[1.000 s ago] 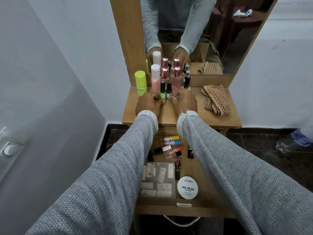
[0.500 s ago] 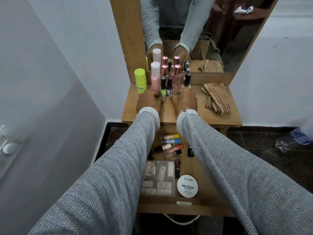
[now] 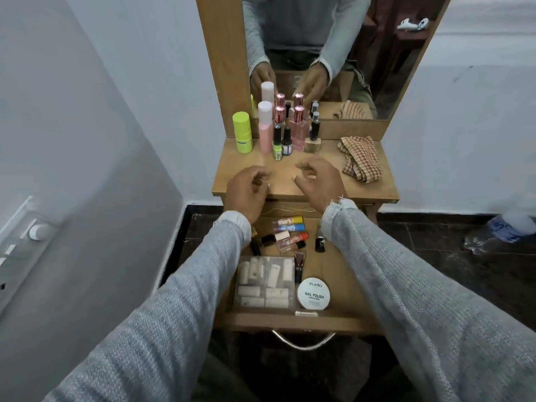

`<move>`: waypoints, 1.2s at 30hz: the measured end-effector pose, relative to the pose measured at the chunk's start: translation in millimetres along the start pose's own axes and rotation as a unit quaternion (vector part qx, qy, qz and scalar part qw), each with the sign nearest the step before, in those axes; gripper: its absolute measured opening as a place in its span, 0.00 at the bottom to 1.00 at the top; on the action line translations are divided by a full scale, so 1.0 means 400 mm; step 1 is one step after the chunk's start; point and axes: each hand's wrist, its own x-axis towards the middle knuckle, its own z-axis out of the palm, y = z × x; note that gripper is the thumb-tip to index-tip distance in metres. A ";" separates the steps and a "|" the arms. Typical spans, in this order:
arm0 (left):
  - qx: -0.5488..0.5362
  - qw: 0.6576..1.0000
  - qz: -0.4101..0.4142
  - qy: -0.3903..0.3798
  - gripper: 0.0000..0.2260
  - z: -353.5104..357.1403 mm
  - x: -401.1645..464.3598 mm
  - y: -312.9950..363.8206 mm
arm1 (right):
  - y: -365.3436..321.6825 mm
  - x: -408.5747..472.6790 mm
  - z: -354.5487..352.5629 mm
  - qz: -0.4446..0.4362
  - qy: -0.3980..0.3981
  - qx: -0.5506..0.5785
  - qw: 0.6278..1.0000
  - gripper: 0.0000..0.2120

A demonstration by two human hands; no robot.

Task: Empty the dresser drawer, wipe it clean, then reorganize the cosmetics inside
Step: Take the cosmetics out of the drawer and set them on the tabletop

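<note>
Bare wood lies open before your left hand (image 3: 246, 192) and right hand (image 3: 319, 184) on the dresser top (image 3: 290, 181); bottles (image 3: 278, 132) crowd the mirror edge, a checked cloth (image 3: 361, 158) blocks the right side.

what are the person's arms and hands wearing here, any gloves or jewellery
Both arms are in long grey knitted sleeves with a fine flecked weave. The cuffs are paler and ribbed; the one at the right hand is frayed, with loose threads at its edge. The left hand and right hand are bare: no gloves, and no rings, watch or bracelet show.
</note>
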 end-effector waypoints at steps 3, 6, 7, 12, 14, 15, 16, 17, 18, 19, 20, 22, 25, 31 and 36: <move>0.013 0.999 0.046 0.009 0.10 0.012 -0.065 -0.022 | 0.012 -0.054 -0.002 -0.057 0.045 -0.020 0.997 0.09; 0.045 0.998 0.044 -0.029 0.11 0.026 -0.107 -0.039 | 0.025 -0.102 -0.006 -0.071 0.040 -0.042 0.996 0.07; 0.049 0.997 0.040 -0.043 0.11 0.031 -0.118 -0.042 | 0.032 -0.118 -0.007 -0.072 0.033 -0.047 0.996 0.06; 0.086 0.988 -0.012 -0.131 0.09 0.055 -0.170 -0.055 | 0.085 -0.180 -0.014 -0.050 -0.034 -0.097 0.993 0.05; 0.103 0.983 -0.033 -0.145 0.08 0.066 -0.189 -0.066 | 0.111 -0.198 -0.016 -0.021 -0.079 -0.125 0.989 0.03; 0.108 0.982 -0.046 -0.151 0.08 0.071 -0.198 -0.072 | 0.124 -0.207 -0.016 -0.006 -0.099 -0.139 0.985 0.01; 0.111 0.980 -0.056 -0.157 0.08 0.074 -0.206 -0.077 | 0.134 -0.214 -0.016 0.008 -0.116 -0.149 0.982 0.01; 0.112 0.979 -0.062 -0.161 0.08 0.075 -0.211 -0.078 | 0.144 -0.222 -0.017 0.020 -0.131 -0.153 0.979 0.01; 0.111 0.978 -0.063 -0.163 0.08 0.075 -0.213 -0.079 | 0.150 -0.229 -0.018 0.030 -0.146 -0.152 0.977 0.01; 0.108 0.979 -0.060 -0.160 0.09 0.074 -0.212 -0.082 | 0.155 -0.235 -0.019 0.036 -0.159 -0.147 0.976 0.01; 0.107 0.980 -0.056 -0.157 0.10 0.073 -0.210 -0.083 | 0.159 -0.241 -0.018 0.042 -0.171 -0.141 0.974 0.01; 0.111 0.980 -0.049 -0.157 0.10 0.069 -0.208 -0.085 | 0.166 -0.252 -0.009 0.049 -0.189 -0.138 0.971 0.02; 0.116 0.976 -0.054 -0.177 0.10 0.072 -0.216 -0.095 | 0.159 -0.266 0.005 0.067 -0.235 -0.141 0.959 0.06; 0.108 0.972 -0.067 -0.196 0.09 0.078 -0.226 -0.103 | 0.125 -0.277 -0.011 0.127 -0.432 -0.181 0.875 0.15; 0.107 0.972 -0.062 -0.199 0.09 0.086 -0.226 -0.101 | 0.120 -0.282 -0.017 0.130 -0.470 -0.216 0.846 0.23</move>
